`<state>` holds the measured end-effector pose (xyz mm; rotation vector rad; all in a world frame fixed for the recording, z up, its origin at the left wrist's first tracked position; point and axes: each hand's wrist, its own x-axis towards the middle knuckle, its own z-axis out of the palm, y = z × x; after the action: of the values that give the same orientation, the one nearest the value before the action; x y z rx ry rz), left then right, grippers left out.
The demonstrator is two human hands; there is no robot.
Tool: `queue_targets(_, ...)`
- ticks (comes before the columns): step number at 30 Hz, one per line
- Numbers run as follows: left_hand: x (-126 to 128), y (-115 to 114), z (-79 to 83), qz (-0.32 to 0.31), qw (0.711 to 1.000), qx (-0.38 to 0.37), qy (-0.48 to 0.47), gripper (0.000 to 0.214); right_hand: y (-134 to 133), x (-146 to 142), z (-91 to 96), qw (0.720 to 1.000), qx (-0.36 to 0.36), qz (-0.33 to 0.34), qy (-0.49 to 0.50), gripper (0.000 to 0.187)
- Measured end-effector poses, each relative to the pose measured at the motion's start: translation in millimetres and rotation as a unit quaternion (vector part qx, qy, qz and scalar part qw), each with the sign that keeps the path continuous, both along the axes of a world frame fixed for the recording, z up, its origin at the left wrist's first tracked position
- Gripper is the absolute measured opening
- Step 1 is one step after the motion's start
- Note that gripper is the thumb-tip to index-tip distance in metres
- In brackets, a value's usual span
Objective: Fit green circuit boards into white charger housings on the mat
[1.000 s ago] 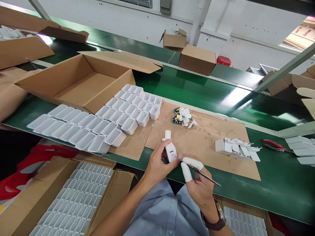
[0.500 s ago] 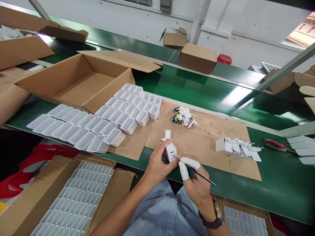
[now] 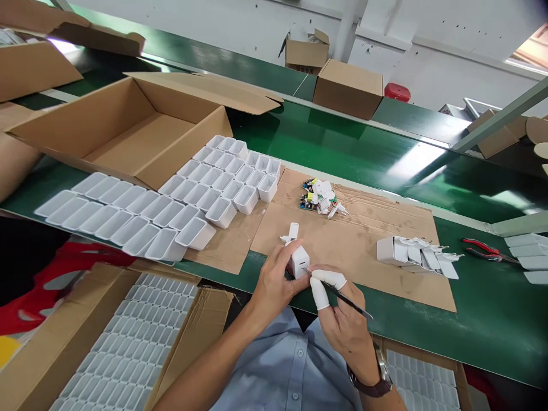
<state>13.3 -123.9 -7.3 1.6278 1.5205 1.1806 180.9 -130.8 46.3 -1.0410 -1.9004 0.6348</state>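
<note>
So the biggest thing in front of me is the long, glossy green desk [image 3: 492, 319], running off both sides. On it, over to my left, sits a big, open, brown cardboard box [image 3: 184, 148] with its far flap folded out. Next down are the rows of white, rectangular, open-topped plastic shells [image 3: 162, 209], packed side by side with their mouths up, I reckon so each one is easy to grab. Then there's a flat, creased, brown cardboard sheet [image 3: 355, 245], probably there to save parts and desktop from scratches. A row of white plastic shells with pronged pieces poking out [image 3: 415, 254] is on its right end, and a small heap of circuit boards and white plug parts [image 3: 309, 201] sits at its back.

My left hand [image 3: 276, 277] has its fingers closed around one white plastic case [image 3: 300, 261], just over the desk's near edge, slotted end turned my way, I'd guess so I can see it. My right hand [image 3: 345, 319] pinches a slim, dark metal tool [image 3: 345, 298] like a pen, likely for fine control. Its tip is right at that end face; can't tell if it's going in. Smallest stuff: white finger covers [image 3: 319, 292] on my right thumb and index, maybe for grip.
</note>
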Motion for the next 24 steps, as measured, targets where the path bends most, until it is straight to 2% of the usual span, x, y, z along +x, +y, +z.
queue_targets(7,-1,0,-1.0,-0.002,1.000,-0.008,-0.013,0.056,4,-1,8.1,1.000,-0.010,0.024,-0.017,0.036)
queue_targets(14,-1,3,-3.9,0.010,0.998,-0.014,-0.063,0.060,3,-6,-8.0,0.998,0.016,-0.024,0.056,0.027)
queue_targets(19,0,3,-3.9,0.014,0.998,-0.012,-0.053,0.059,0,-3,-16.9,0.997,0.000,-0.020,0.071,0.031)
queue_targets(24,0,3,-5.5,0.012,0.999,0.007,-0.041,0.058,1,-4,-17.9,0.997,-0.007,-0.018,0.073,0.028)
